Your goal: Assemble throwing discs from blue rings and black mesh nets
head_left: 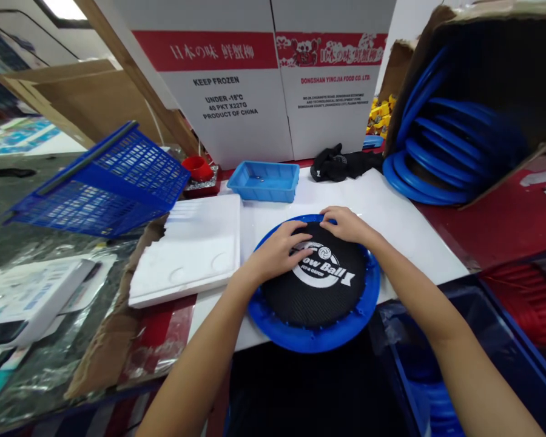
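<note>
A round black mesh (309, 306) with white "Ball" lettering sits within a blue plastic ring (312, 341) at the near edge of the white worktop. Small knobs or hooks show along the join between mesh and ring. My left hand (277, 252) rests over the left part of the mesh, fingers spread and touching it. At the far side of the ring, my right hand (344, 223) has its fingers bent and thumb close to the fingertips. What is between those fingertips is too small to make out.
A light blue tray (268, 193) with a few small bits and a black cloth bundle (343, 164) lie beyond. On the left are a white foam slab (191, 255) and a blue basket (113, 182). Blue rings (441, 152) fill a carton at right. A white carton (255, 91) stands behind.
</note>
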Demonstrator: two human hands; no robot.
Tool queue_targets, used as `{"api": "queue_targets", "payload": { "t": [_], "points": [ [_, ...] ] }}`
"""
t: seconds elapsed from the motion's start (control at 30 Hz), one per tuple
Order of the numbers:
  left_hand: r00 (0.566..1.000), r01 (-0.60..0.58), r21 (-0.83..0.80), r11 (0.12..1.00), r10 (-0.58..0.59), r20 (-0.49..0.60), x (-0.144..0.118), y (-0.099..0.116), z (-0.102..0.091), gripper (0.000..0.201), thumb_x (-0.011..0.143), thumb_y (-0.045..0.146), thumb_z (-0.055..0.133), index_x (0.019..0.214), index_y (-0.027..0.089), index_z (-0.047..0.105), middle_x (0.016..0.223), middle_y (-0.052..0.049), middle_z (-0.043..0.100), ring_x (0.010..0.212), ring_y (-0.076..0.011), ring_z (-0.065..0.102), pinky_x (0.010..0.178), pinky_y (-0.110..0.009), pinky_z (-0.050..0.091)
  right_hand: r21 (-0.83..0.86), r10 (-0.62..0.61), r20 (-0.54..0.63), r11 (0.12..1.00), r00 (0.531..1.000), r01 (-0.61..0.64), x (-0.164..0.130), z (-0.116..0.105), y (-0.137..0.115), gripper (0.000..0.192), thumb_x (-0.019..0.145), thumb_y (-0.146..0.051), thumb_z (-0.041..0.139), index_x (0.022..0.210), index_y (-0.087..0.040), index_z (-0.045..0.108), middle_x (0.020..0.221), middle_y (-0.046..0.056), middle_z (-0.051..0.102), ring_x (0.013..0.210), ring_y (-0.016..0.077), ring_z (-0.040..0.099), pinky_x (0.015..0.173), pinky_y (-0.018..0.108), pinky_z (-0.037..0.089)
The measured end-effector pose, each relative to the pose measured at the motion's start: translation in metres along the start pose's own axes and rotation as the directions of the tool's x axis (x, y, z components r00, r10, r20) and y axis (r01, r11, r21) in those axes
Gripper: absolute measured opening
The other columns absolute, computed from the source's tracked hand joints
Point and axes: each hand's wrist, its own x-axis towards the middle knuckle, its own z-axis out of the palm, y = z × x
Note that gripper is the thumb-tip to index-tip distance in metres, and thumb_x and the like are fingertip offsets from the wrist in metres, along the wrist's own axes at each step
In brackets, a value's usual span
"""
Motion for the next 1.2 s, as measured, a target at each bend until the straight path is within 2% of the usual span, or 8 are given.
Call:
{"api": "queue_targets", "payload": {
  "t": [0.13, 0.23, 0.43, 0.57, 0.67, 0.93, 1.03, 1.2],
  "points": [
    [0.975, 0.008, 0.073, 0.997, -0.024, 0.222, 0.001, 0.008, 0.010, 0.079, 0.103, 0.071, 0.062, 0.167, 0.026, 0.053, 0.183, -0.014, 0.031, 0.171, -0.0400, 0.024, 0.141, -0.062, 0.018, 0.040, 0.066, -0.054, 0.997, 0.996, -0.064, 0.002, -0.011, 0.020, 0.019, 0.101, -0.027, 0.068, 0.086, -0.020, 0.078, 0.117, 0.012, 0.081, 0.109, 0.0257, 0.074, 0.108, 0.043, 0.054],
    [0.963, 0.018, 0.128, 0.992, -0.051, 0.264, 0.001, 0.012, 0.014, 0.083, 0.105, 0.076, 0.053, 0.174, 0.032, 0.041, 0.186, -0.008, 0.021, 0.173, -0.0371, 0.018, 0.142, -0.059, 0.011, 0.113, 0.067, -0.032, 0.992, 0.997, -0.063, -0.001, -0.021, 0.028, 0.019, 0.101, -0.031, 0.067, 0.091, -0.019, 0.078, 0.114, 0.011, 0.081, 0.105, 0.0239, 0.073, 0.101, 0.040, 0.055],
    [0.955, 0.027, 0.178, 0.984, -0.077, 0.285, 0.001, 0.014, 0.017, 0.083, 0.106, 0.077, 0.049, 0.175, 0.032, 0.039, 0.186, -0.008, 0.018, 0.174, -0.0369, 0.014, 0.141, -0.061, 0.011, 0.135, -0.037, 0.173, 0.991, 0.984, 0.013, -0.008, -0.037, 0.027, 0.039, 0.102, -0.057, 0.065, 0.111, -0.021, 0.080, 0.120, 0.011, 0.078, 0.113, 0.0288, 0.071, 0.108, 0.048, 0.054],
    [0.951, 0.016, 0.202, 0.979, -0.077, 0.298, 0.000, 0.013, 0.019, 0.085, 0.106, 0.078, 0.045, 0.176, 0.031, 0.037, 0.186, -0.009, 0.015, 0.174, -0.0368, 0.011, 0.141, -0.060, 0.009, 0.095, -0.010, 0.250, 0.995, 0.968, -0.014, -0.013, -0.040, 0.026, 0.045, 0.094, -0.058, 0.076, 0.121, -0.023, 0.078, 0.143, 0.013, 0.070, 0.137, 0.0345, 0.063, 0.122, 0.055, 0.048],
    [0.951, 0.022, 0.205, 0.979, -0.084, 0.298, 0.000, 0.013, 0.018, 0.086, 0.106, 0.080, 0.043, 0.176, 0.031, 0.034, 0.186, -0.008, 0.013, 0.174, -0.0357, 0.010, 0.142, -0.059, 0.008, 0.073, 0.023, 0.273, 0.996, 0.962, -0.045, -0.015, -0.040, 0.026, 0.048, 0.089, -0.051, 0.081, 0.127, -0.022, 0.076, 0.153, 0.015, 0.064, 0.148, 0.0398, 0.054, 0.127, 0.063, 0.042],
    [0.941, 0.052, 0.217, 0.975, -0.121, 0.317, -0.001, 0.015, 0.022, 0.089, 0.104, 0.083, 0.045, 0.176, 0.032, 0.035, 0.186, -0.008, 0.011, 0.174, -0.0357, 0.008, 0.142, -0.060, 0.007, 0.091, 0.053, 0.253, 0.993, 0.966, -0.078, -0.013, -0.039, 0.024, 0.045, 0.092, -0.046, 0.076, 0.129, -0.021, 0.072, 0.142, 0.015, 0.070, 0.134, 0.0378, 0.064, 0.121, 0.059, 0.048],
    [0.946, 0.053, 0.233, 0.971, -0.124, 0.301, -0.001, 0.016, 0.025, 0.090, 0.103, 0.083, 0.047, 0.175, 0.031, 0.037, 0.186, -0.010, 0.014, 0.174, -0.0367, 0.009, 0.141, -0.061, 0.008, 0.101, 0.128, 0.189, 0.984, 0.974, -0.149, -0.015, -0.036, 0.025, 0.069, 0.090, -0.050, 0.080, 0.148, -0.018, 0.059, 0.145, 0.019, 0.068, 0.133, 0.0386, 0.065, 0.116, 0.058, 0.052],
    [0.969, 0.041, 0.192, 0.980, -0.087, 0.233, -0.001, 0.020, 0.018, 0.084, 0.105, 0.074, 0.055, 0.173, 0.027, 0.042, 0.184, -0.013, 0.027, 0.173, -0.0378, 0.020, 0.140, -0.065, 0.015, 0.030, 0.212, 0.162, 0.975, 0.964, -0.219, -0.021, -0.032, 0.023, 0.118, 0.073, -0.071, 0.092, 0.169, -0.025, 0.042, 0.165, 0.021, 0.056, 0.148, 0.0486, 0.056, 0.122, 0.067, 0.046]
  ]
}}
